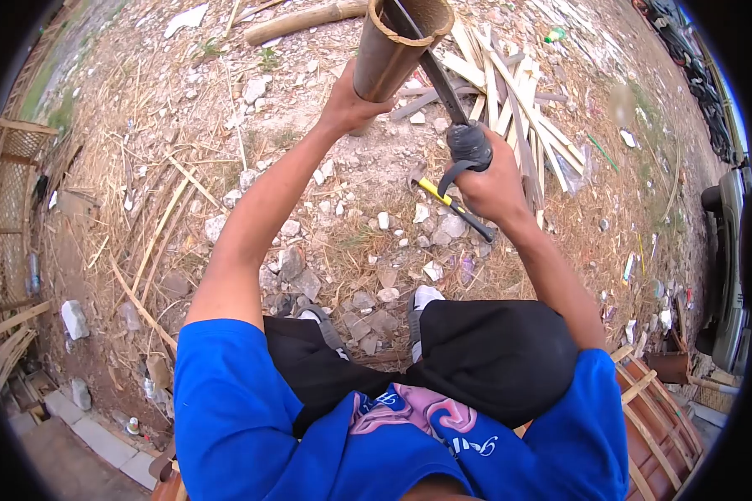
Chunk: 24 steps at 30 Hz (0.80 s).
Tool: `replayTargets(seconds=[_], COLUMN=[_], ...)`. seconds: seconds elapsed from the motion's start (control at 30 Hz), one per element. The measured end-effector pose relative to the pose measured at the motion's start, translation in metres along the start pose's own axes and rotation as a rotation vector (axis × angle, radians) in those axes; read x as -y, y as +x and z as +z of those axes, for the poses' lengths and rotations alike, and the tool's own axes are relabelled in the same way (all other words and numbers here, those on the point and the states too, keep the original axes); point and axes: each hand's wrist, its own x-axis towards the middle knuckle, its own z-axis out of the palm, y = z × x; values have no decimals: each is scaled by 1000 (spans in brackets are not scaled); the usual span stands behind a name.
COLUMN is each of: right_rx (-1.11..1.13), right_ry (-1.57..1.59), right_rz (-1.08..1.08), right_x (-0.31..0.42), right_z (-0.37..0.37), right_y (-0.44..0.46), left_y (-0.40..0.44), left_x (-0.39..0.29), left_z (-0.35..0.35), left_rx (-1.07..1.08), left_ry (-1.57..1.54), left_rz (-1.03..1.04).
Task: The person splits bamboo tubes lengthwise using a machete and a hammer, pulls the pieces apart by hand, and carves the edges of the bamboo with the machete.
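My left hand (353,102) is wrapped round a thick, hollow bamboo pole (386,67), which stands nearly upright with its open end toward me. My right hand (495,179) grips the black-wrapped handle of a machete (443,86). Its dark blade runs up from the handle and crosses the rim and opening of the bamboo; I cannot tell whether it has cut into the wall. Below my right hand, a hammer (449,204) with a yellow and black handle lies on the ground.
A pile of split bamboo strips (514,100) lies beyond my right hand. Another bamboo pole (305,22) rests at the far left. Stones (291,265) and dry straw cover the ground before my feet. A parked vehicle (731,267) stands at the right edge, a woven bamboo panel (10,217) at the left.
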Motion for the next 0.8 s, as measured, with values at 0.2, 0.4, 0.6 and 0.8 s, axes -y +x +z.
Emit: replayTargets(seconds=[0.2,0.4,0.6,0.8], right_rx=[11,-48,18,193], right_ry=[270,204,288,293], right_rz=[69,22,133,353], right_x=[6,93,65,4], right_z=[2,-58,-65,-34], right_y=[6,-23,-19,13], left_y=[15,58,48,-13], left_x=[-8,-80,-128,-14], left_z=[0,1,-10,-91], left_rx=[47,28,-38,245], left_ry=[31,39,30,274], left_rz=[14,216,302,-347])
